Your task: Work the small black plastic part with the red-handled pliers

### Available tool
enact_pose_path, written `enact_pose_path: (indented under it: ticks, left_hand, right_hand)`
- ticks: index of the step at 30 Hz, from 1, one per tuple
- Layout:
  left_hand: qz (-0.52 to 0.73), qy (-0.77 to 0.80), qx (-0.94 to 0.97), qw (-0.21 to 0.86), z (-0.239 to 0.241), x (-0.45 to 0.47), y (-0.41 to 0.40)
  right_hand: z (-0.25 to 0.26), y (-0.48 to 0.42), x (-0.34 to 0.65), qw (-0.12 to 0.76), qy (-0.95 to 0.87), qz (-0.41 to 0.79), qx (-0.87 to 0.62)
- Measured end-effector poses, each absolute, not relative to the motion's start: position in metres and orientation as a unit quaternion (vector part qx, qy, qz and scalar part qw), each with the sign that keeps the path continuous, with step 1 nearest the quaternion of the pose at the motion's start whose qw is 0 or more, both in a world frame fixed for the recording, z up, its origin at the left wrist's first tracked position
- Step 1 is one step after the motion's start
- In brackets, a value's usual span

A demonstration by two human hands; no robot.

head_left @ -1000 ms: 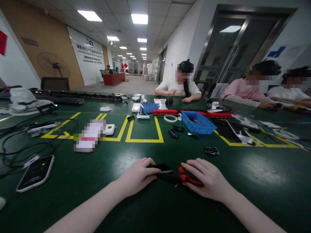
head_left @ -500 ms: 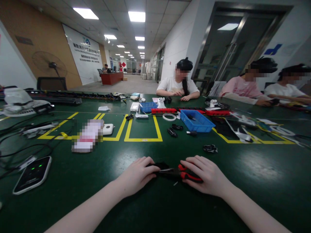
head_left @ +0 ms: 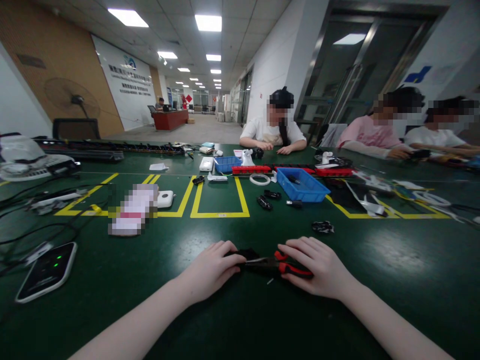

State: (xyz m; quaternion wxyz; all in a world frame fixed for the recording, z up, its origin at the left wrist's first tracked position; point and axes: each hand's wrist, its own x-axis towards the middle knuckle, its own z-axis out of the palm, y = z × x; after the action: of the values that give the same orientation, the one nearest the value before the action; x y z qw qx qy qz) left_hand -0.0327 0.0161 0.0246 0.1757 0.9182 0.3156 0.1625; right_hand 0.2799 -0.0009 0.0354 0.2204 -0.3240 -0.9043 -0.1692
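Observation:
My right hand (head_left: 318, 267) is closed around the red-and-black handles of long-nose pliers (head_left: 296, 270). The plier jaws point left, up to the fingertips of my left hand (head_left: 212, 270). Those fingers pinch a small black piece (head_left: 249, 253), mostly hidden behind them, so its kind does not show. Whether the jaws grip this piece or only touch it, I cannot tell. A tiny pale scrap (head_left: 270, 281) lies on the green table (head_left: 277, 325) just below the pliers.
Beyond my hands are a black bundle (head_left: 322, 227), a blue bin (head_left: 302, 187) and coiled black cables (head_left: 264, 202). A blurred-out phone-like object (head_left: 131, 210) and a device with green lights (head_left: 47, 272) lie left. A co-worker (head_left: 275, 127) sits opposite; others sit at right.
The view has shifted slightly, moving the background a little left. Both hands keep nearly the same place and hold on the pliers and the black piece.

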Motion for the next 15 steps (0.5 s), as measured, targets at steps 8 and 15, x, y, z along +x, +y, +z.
enact_pose_path:
  ticks: [8,15]
  left_hand:
    - [0.163,0.319,0.920,0.157,0.0244,-0.0321,0.0153]
    - [0.172,0.316,0.919,0.159,0.0215,-0.0324,0.0167]
  right_hand:
    - [0.0389,-0.0002,0.2779,0.236,-0.903,-0.169,-0.316]
    - [0.0375,-0.0023,0.2763,0.244,-0.901,-0.178,-0.313]
